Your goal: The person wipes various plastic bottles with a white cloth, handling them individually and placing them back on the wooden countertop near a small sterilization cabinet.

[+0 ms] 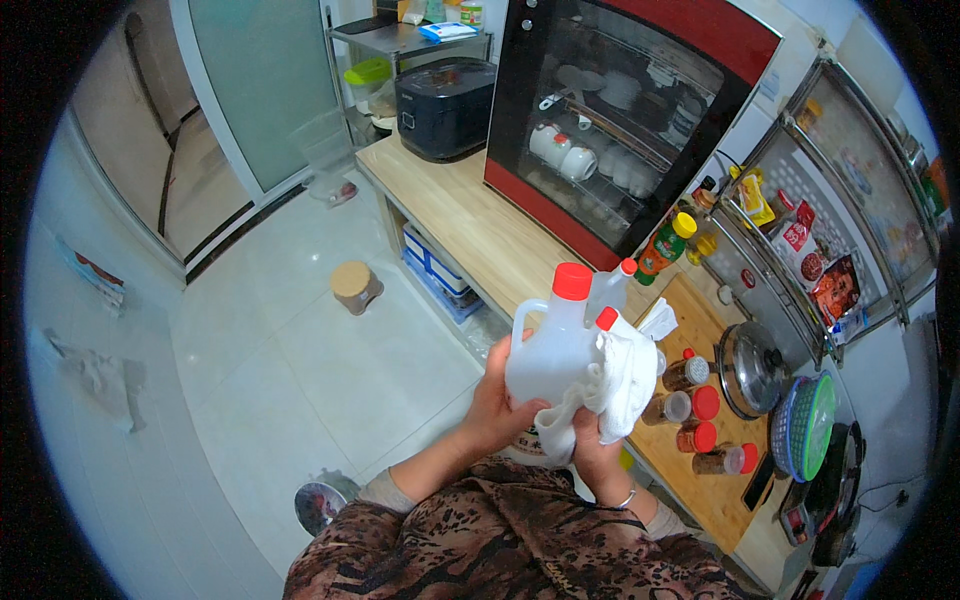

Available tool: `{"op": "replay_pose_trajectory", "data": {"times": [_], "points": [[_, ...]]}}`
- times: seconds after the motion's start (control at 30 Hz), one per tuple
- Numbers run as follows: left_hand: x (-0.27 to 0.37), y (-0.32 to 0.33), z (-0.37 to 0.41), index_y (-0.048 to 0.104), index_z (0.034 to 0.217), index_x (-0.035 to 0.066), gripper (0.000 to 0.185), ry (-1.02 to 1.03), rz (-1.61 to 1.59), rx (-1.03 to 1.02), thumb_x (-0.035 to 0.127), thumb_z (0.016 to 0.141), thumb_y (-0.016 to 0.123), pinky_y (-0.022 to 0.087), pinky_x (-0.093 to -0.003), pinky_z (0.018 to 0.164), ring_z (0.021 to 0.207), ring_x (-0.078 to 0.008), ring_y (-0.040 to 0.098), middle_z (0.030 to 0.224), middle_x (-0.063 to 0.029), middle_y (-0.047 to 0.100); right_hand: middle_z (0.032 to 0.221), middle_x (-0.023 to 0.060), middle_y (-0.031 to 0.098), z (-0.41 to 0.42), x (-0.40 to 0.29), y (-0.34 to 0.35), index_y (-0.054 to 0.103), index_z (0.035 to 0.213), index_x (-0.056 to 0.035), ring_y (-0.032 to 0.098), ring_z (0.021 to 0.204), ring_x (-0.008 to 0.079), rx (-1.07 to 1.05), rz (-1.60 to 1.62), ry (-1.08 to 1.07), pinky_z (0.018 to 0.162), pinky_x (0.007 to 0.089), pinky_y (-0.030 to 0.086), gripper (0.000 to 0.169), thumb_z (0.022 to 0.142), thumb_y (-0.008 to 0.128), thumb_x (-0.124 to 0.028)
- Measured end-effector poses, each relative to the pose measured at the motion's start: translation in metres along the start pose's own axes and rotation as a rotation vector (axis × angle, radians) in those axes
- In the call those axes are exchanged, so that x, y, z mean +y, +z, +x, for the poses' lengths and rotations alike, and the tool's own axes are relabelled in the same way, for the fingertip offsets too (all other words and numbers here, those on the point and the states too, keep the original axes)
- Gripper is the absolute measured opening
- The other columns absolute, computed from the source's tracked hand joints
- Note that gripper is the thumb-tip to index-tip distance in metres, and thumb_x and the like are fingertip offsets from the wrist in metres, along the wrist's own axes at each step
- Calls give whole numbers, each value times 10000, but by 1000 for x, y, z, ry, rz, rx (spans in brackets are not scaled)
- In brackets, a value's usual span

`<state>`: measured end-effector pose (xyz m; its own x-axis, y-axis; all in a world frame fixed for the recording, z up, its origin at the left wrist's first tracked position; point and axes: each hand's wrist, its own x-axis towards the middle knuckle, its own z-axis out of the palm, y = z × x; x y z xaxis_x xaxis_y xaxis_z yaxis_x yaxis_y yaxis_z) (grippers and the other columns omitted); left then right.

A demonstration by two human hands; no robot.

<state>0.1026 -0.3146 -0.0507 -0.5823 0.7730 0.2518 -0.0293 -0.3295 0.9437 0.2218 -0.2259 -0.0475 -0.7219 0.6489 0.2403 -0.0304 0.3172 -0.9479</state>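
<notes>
My left hand grips a translucent white plastic jug with a red screw cap and a side handle, holding it upright in front of my body. With my right hand I hold a crumpled white cloth against the jug's right side. The cloth covers part of the jug and most of my right fingers. Just behind the jug stands a translucent bottle with a red cap. A red bottle cap shows above the cloth; the bottle below it is mostly hidden.
Spice jars, several with red lids, stand on a wooden board at right, near a lidded pan and plastic baskets. A dish cabinet and black rice cooker occupy the counter. A stool stands on the floor.
</notes>
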Motion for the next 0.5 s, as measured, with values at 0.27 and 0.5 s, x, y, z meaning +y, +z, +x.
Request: {"op": "replay_pose_trajectory", "data": {"times": [0.27, 0.5], "points": [[-6, 3, -5, 174, 1244, 31, 813, 76, 82, -245, 294, 653, 667, 269, -328, 909, 1091, -200, 325, 1170, -116, 333, 1119, 102, 433, 17, -11, -27, 353, 1165, 15, 421, 1013, 199, 89, 334, -48, 869, 316, 321, 456, 785, 471, -206], [-5, 6, -8, 187, 1242, 38, 804, 156, 169, -194, 239, 640, 681, 291, -325, 898, 1068, -185, 346, 1158, -107, 342, 1155, 114, 403, 12, -13, -21, 337, 1179, 11, 394, 1050, 217, 85, 201, -119, 893, 323, 294, 426, 810, 447, -170]]}}
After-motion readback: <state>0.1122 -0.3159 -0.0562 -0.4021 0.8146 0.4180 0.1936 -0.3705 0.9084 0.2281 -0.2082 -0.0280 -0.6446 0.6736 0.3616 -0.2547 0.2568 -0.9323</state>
